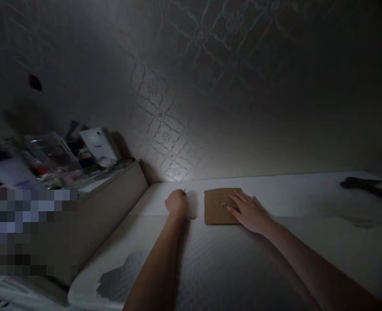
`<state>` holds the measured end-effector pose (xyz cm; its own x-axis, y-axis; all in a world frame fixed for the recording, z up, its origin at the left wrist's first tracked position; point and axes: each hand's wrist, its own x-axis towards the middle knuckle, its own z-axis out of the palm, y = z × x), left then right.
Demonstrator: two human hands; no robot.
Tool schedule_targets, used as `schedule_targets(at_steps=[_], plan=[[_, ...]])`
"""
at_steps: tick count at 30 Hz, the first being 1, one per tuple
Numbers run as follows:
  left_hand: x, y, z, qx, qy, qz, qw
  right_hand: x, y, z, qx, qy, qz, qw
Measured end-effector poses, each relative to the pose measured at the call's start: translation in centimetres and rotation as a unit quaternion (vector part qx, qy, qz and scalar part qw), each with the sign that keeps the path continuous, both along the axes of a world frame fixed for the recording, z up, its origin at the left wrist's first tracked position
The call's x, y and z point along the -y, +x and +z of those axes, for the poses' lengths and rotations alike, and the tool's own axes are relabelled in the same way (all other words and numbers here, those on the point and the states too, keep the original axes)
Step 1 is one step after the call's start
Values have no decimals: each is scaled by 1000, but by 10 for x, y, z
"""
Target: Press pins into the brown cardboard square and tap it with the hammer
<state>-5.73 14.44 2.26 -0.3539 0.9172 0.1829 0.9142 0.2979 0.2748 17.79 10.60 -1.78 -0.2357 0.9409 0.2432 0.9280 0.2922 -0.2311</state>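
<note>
The brown cardboard (216, 212) lies flat on the white table (307, 194); it looks light, fairly stiff but creasable, best taken by its edges. The right hand (250, 212) spreads open across its right side, while the left hand (177, 203) curls nearby, its contents unclear

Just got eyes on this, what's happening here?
A person's right hand lies spread on the right side of a piece of cardboard on a white table. The left hand, apart from it, is closed around a thin item, too little of which shows to identify. Small marks show on the cardboard, too blurred to make out.
</note>
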Motion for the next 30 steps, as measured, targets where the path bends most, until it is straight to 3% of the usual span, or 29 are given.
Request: schedule_targets(at_steps=[9, 12, 16, 19, 22, 24, 30], plan=[[2, 2, 3, -19, 2, -9, 1000, -1, 0, 1, 5, -6, 4, 1000], [4, 8, 6, -24, 41, -47, 998, -1, 0, 0, 2, -5, 4, 1000], [9, 26, 10, 37, 76, -211, 974, -1, 0, 0, 4, 0, 2, 1000], [15, 42, 9, 99, 20, -370, 924, -1, 0, -1, 6, 5, 3, 1000], [21, 53, 6, 118, -3, -460, 880, -1, 0, 0, 9, 8, 5, 1000], [23, 58, 5, 118, -4, -470, 875, -1, 0, 0, 8, 11, 4, 1000], [24, 61, 6, 93, 4, -429, 898, -1, -1, 0, 8, 11, 6, 1000]])
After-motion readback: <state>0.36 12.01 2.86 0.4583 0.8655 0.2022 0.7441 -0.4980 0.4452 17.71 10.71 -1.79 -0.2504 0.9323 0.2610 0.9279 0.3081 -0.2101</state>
